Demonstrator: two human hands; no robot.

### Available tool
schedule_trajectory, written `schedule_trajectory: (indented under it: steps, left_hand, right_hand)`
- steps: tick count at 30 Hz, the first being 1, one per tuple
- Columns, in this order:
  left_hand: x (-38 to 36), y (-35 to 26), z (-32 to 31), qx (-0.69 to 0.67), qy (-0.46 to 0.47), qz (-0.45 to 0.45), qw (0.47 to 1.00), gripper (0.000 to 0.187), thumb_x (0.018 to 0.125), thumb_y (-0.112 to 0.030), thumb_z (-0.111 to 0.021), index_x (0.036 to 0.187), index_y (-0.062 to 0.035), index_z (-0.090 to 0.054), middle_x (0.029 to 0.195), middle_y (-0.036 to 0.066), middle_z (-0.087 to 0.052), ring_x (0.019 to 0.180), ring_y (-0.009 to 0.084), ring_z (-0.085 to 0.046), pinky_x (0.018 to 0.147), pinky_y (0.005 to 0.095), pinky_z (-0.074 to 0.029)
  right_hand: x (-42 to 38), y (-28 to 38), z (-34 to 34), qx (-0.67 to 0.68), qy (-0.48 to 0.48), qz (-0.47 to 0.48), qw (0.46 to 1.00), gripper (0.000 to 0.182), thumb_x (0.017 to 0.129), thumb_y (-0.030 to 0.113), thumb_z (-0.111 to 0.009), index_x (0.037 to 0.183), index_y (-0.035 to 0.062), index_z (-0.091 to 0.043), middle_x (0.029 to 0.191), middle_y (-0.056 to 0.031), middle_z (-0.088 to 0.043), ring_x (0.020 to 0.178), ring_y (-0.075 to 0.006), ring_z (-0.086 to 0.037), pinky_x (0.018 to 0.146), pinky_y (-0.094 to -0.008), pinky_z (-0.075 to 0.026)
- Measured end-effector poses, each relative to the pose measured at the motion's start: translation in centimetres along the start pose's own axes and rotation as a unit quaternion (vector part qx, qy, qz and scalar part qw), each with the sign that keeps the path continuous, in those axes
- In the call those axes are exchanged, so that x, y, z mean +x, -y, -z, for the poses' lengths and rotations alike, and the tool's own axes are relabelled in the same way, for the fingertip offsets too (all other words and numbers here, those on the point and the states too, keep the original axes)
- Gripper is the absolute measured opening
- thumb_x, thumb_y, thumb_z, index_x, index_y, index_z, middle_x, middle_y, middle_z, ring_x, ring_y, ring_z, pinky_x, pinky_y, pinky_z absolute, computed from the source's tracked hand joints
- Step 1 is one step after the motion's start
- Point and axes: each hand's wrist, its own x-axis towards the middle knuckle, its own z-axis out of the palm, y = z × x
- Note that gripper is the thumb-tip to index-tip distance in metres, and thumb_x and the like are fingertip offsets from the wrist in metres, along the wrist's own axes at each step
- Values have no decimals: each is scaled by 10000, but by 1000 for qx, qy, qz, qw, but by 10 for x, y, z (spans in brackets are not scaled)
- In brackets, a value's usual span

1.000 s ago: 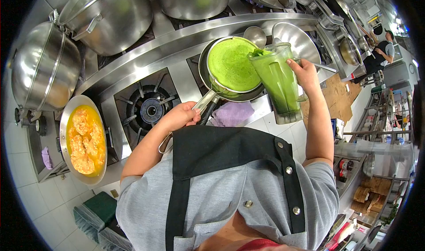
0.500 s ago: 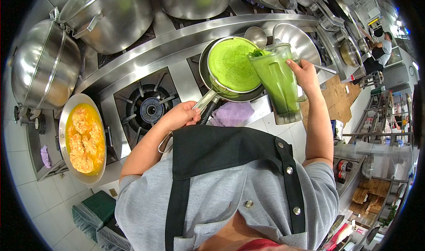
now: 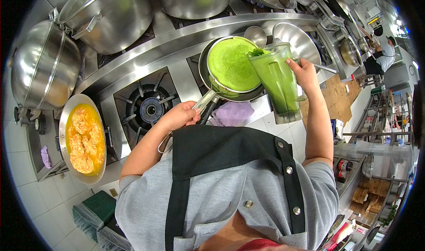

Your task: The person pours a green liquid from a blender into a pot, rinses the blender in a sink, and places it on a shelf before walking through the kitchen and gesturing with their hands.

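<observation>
My left hand [image 3: 185,113] is closed around the metal handle of a strainer [image 3: 206,99]. Bright green, frothy liquid [image 3: 232,65] fills the strainer, which rests over a dark frying pan [image 3: 202,67]. My right hand [image 3: 304,75] grips a clear blender jar [image 3: 278,85], tilted left with its mouth at the strainer's right rim. More green liquid is inside the jar, and a clump of darker green leaves [image 3: 257,52] sits at its lip. Below the pan lies a purple cloth [image 3: 233,113]. The tips of my left fingers are partly hidden.
A wide pan of orange pieces in yellow liquid [image 3: 86,138] stands left of a bare burner [image 3: 151,110]. Large steel pots [image 3: 106,18] line the back. Right of the strainer are a ladle [image 3: 255,36] and a steel bowl [image 3: 305,43]. Another person [image 3: 386,56] stands far right.
Both hands, the strainer and the blender jar stay almost still. In the background the other person has shifted and straightened somewhat.
</observation>
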Motion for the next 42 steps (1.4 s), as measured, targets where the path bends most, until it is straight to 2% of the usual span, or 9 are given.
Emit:
schedule_trajectory:
  steps: [14, 16, 26, 30, 33, 37, 39, 42]
  left_hand:
    - [1, 2, 1, 6, -3, -2, 1000, 110, 889, -139, -422, 853, -41, -456, 624, -22, -453, 454, 40, -341, 417, 173, -270]
    - [2, 4, 4, 6, 4, -6, 1000, 102, 885, -122, -413, 867, -38, -468, 641, -17, -463, 481, 53, -373, 435, 185, -304]
    - [2, 6, 4, -8, -4, -3, 1000, 101, 885, -125, -417, 878, -35, -461, 642, -15, -457, 476, 52, -373, 432, 181, -306]
    - [2, 6, 4, -11, -8, 10, 1000, 101, 884, -123, -412, 866, -35, -459, 647, -13, -457, 481, 53, -376, 433, 184, -313]
    - [2, 6, 3, -4, -3, -3, 1000, 123, 891, -142, -415, 816, -47, -438, 648, -9, -448, 486, 56, -346, 434, 186, -295]
    - [4, 10, 5, -22, 7, -7, 1000, 119, 891, -138, -414, 816, -48, -435, 646, -6, -446, 487, 59, -349, 434, 186, -293]
    - [4, 10, 5, -32, 8, -7, 999, 119, 891, -138, -413, 815, -49, -434, 644, -6, -445, 488, 59, -350, 434, 186, -292]
    - [4, 8, 4, -25, 9, -9, 1000, 127, 892, -144, -416, 811, -48, -434, 642, -7, -445, 485, 58, -350, 432, 186, -291]
  right_hand:
    - [-1, 0, 0, 14, 4, 6, 1000, 421, 740, 338, -645, 614, -41, -511, 514, -62, -467, 513, -108, -415, 478, -299, -361]
    - [-2, 0, 0, 3, 7, 3, 1000, 421, 740, 337, -644, 626, -48, -519, 515, -67, -471, 514, -111, -422, 482, -300, -365]
    - [0, -3, -3, 16, 8, -3, 1000, 434, 735, 351, -652, 604, -33, -497, 503, -59, -440, 505, -110, -381, 471, -308, -345]
    - [2, -6, -3, -7, 2, 9, 1000, 456, 739, 352, -650, 568, -20, -449, 490, -40, -395, 500, -102, -339, 454, -297, -316]
    - [5, -11, -2, -23, 12, 7, 1000, 389, 762, 351, -637, 604, 37, -470, 496, 34, -387, 428, -52, -326, 379, -236, -267]
    - [4, -8, -3, 0, 8, -9, 1000, 470, 740, 350, -653, 539, 0, -412, 481, -17, -346, 494, -93, -298, 430, -297, -286]
    - [6, -13, -3, -24, 17, 1, 1000, 382, 761, 351, -640, 603, 49, -470, 490, 41, -373, 414, -48, -314, 365, -228, -252]
    - [6, -11, -4, -7, 19, 6, 1000, 388, 762, 350, -640, 602, 38, -474, 492, 36, -386, 429, -50, -325, 378, -235, -265]
